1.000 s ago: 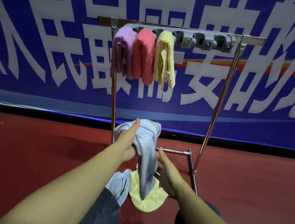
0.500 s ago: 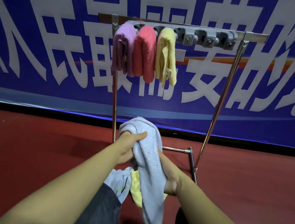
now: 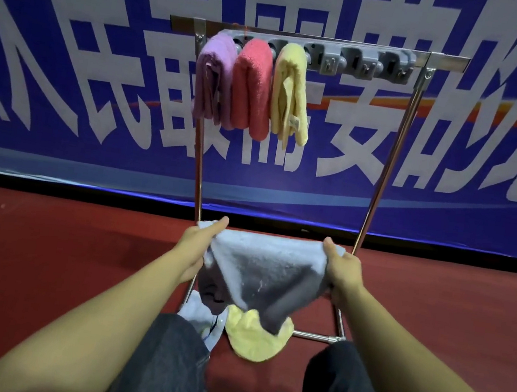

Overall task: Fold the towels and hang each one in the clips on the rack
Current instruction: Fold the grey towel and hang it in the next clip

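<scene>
A person's left hand (image 3: 198, 247) and right hand (image 3: 341, 270) each grip a top corner of a light blue towel (image 3: 260, 269), stretched at 6 o'clock below the rack (image 3: 385, 180), where three folded towels hang clipped.

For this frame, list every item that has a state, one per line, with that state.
purple towel: folded, hanging in a clip
red towel: folded, hanging in a clip
yellow towel on the rack: folded, hanging in a clip
blue towel: spread between both hands, unfolded
left hand: gripping one corner
right hand: gripping the other corner
yellow towel on the floor: crumpled
clips at right: empty
</scene>
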The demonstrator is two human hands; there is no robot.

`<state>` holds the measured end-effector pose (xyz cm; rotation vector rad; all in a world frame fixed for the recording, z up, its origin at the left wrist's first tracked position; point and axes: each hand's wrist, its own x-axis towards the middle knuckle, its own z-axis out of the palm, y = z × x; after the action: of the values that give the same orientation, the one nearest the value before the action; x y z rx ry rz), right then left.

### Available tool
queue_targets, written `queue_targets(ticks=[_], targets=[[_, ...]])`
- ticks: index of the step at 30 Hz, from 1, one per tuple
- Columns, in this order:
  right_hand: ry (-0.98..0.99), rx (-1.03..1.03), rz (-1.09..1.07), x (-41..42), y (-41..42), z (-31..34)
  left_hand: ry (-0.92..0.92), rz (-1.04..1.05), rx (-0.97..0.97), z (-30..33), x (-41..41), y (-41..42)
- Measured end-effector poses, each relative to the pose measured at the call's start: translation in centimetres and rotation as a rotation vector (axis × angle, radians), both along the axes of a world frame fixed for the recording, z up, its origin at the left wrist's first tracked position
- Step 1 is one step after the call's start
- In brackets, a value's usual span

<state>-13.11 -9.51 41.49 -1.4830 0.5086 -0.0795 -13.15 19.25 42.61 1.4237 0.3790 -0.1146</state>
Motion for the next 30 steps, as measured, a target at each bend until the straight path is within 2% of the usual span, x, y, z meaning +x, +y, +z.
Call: queue_targets(ticks=[4, 9, 12, 15, 19, 21, 23, 27, 30], targets=[[0.011, 0.205, -0.053, 1.2, -2.0, 0.3, -0.066, 0.031, -0.032, 1.2, 0.3, 1.0], [-0.052, 0.345, -0.070, 1.2, -3.2, 1.3, -0.135, 0.013, 0.068, 2.0, 0.5, 1.3], [-0.080, 0.377, -0.027, 1.1, -3.8, 2.1, -0.141, 0.076, 0.075, 2.4, 0.9, 1.5], [-0.123, 0.206, -0.004, 1.4, -4.3, 2.7, -0.117, 0.130, 0.020, 2.7, 1.2, 2.2], [-0.121, -0.340, 0.079, 2.2, -4.8, 3.0, -0.113, 0.161, -0.009, 2.8, 1.5, 2.9], [-0.104, -0.414, 0.123, 2.8, -4.9, 2.9, -0.106, 0.151, -0.010, 3.0, 1.4, 3.0], [-0.064, -0.347, 0.135, 3.2, -4.6, 3.4, -0.105, 0.147, -0.024, 3.2, 1.4, 3.2], [0.079, 0.043, 0.263, 2.2, -3.9, 4.9, -0.112, 0.138, -0.036, 3.3, 1.6, 3.6], [0.076, 0.076, 0.369, 1.7, -3.8, 4.8, -0.119, 0.140, -0.044, 3.6, 1.5, 3.3]])
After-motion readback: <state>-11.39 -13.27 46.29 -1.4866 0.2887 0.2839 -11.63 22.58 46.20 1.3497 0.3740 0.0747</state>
